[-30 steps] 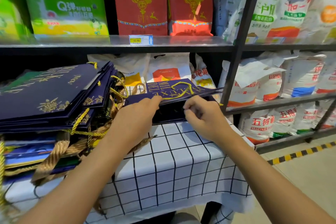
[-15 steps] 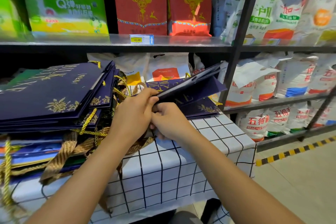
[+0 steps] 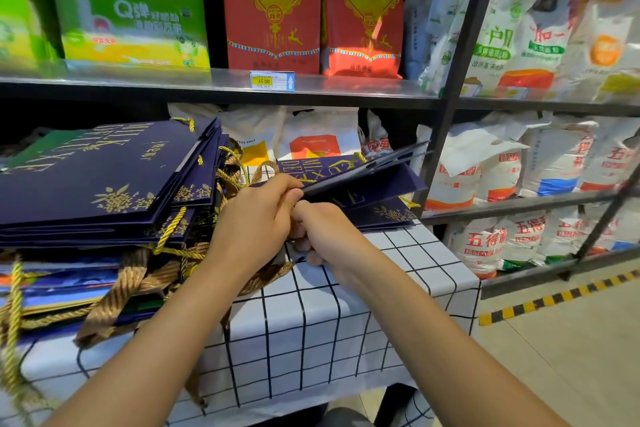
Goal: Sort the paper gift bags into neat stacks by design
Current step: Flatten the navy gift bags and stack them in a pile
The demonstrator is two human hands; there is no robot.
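A small stack of navy gift bags with gold print lies at the far right of the table. My left hand pinches the near edge of its upper bags and holds them tilted up off the rest. My right hand is curled at the stack's near edge just below; what it grips is hidden. To the left rises a tall leaning pile of navy bags over blue, orange and green bags with gold cord and brown ribbon handles.
The table wears a white cloth with a black grid. Behind stand black metal shelves full of rice sacks, with an upright post just right of the small stack. Tiled floor with yellow-black tape lies to the right.
The upper bags of the small stack were lifted at their near edge and now tilt up. My right hand moved left, close under my left hand.
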